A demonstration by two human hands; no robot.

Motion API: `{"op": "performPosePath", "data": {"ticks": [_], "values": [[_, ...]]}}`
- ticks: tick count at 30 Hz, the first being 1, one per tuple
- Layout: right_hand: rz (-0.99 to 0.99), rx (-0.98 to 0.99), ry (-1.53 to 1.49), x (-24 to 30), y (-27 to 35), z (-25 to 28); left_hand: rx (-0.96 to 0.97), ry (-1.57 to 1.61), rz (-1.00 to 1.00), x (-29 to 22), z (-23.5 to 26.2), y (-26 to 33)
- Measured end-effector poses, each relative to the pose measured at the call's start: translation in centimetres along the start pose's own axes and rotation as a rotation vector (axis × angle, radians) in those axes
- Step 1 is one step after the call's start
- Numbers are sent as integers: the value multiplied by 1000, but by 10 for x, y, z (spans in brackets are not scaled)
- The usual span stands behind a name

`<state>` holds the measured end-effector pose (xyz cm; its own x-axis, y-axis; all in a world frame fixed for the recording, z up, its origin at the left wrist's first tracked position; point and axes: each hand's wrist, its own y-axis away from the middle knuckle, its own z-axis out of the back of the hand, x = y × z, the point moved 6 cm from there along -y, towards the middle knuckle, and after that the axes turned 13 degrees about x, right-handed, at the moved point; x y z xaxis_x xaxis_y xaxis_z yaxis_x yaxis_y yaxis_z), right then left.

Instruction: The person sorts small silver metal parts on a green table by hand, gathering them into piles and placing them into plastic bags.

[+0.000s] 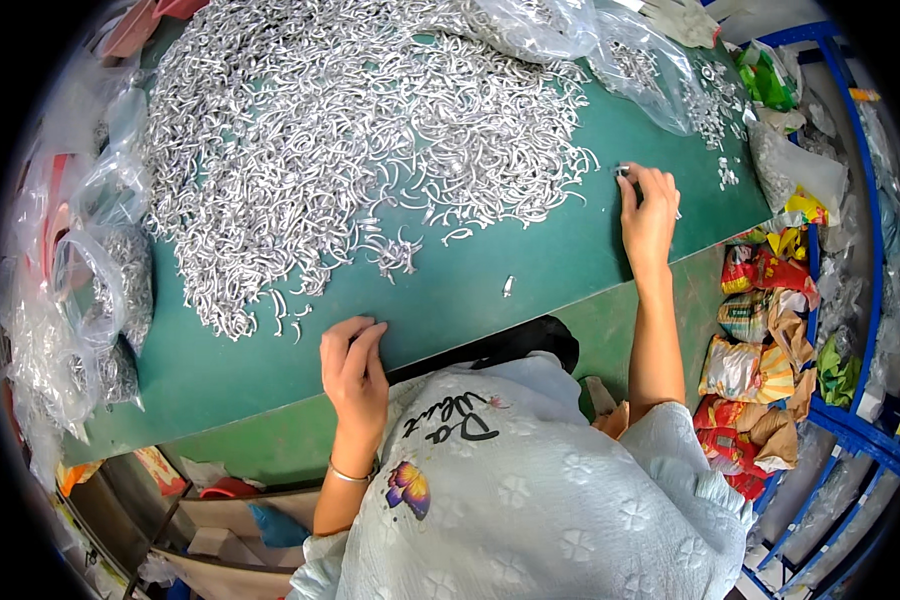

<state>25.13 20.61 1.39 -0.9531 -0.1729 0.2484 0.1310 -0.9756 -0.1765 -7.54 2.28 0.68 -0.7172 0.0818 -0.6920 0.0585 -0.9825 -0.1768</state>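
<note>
A big heap of small curved silvery metal pieces (270, 150) covers the far and left parts of a green tabletop (440, 290). My right hand (650, 215) is over the table's right side, thumb and forefinger pinched on a small metal piece (622, 171) whose exact shape is too small to tell. At the near edge, my left hand (354, 370) rests with curled fingers drawn together; whatever is between them, if anything, is hidden. A single small metal piece (509, 287) lies between the two hands. Smaller metal bits (727, 172) lie scattered beyond my right hand.
Clear plastic bags of metal parts (125, 270) crowd the table's left end. Another clear bag (660, 90) lies at the back right. Blue shelving (875, 220) with bagged goods stands to the right, near stacked colourful sacks (745, 370). A wooden drawer (230, 530) sits below left.
</note>
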Motion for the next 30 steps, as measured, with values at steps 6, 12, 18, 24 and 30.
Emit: {"op": "performPosePath", "data": {"ticks": [6,12,18,24,30], "values": [[102,9,-371,74,46,27,13,57,-13,2,-3,1],[774,463,-548,193,88,-30,22,110,-3,-4,-4,-7],[550,307,-484,166,76,-13,151,93,37,-7,-6,-5],[232,339,-388,137,86,-23,226,8,10,-11,-5,-7],[453,418,-569,184,92,-37,255,22,58,-18,-8,-8]]}}
